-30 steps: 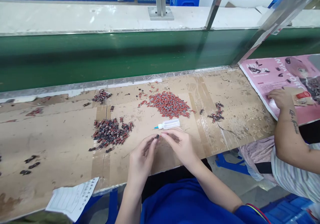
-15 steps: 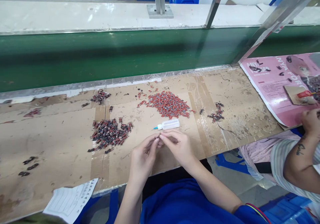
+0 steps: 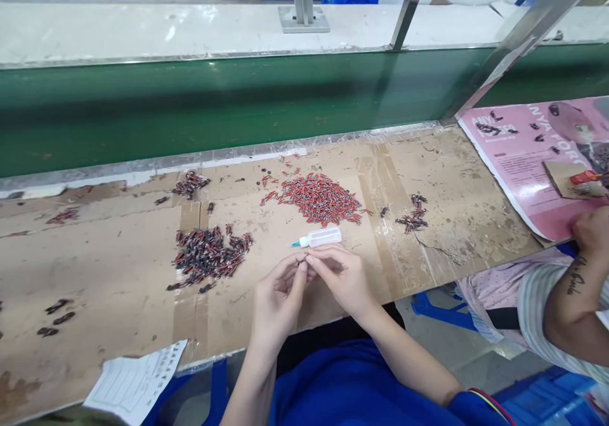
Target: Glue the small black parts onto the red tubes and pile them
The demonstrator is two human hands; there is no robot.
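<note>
My left hand (image 3: 280, 292) and my right hand (image 3: 337, 277) meet at the fingertips over the near part of the cardboard-covered bench (image 3: 247, 312). Both are closed in a pinch on a tiny dark piece (image 3: 302, 261), mostly hidden by the fingers and too small to name. Just beyond them lies a clear squeeze bottle (image 3: 324, 236) with a blue tip pointing left. Farther back is a heap of small red parts with silvery bits (image 3: 323, 199). Left of my hands sits a pile of black-and-red parts (image 3: 209, 252).
Smaller clusters lie at the back left (image 3: 190, 185) and on the right (image 3: 413, 215). A green conveyor belt (image 3: 214, 108) runs behind the bench. At right, a co-worker's hand (image 3: 592, 229) rests by a pink poster (image 3: 518, 166). A paper sheet (image 3: 136, 378) overhangs the front edge.
My fingertips have shifted slightly, with the left thumb a little farther right and still against the right fingers. The piles and bottle stay in place.
</note>
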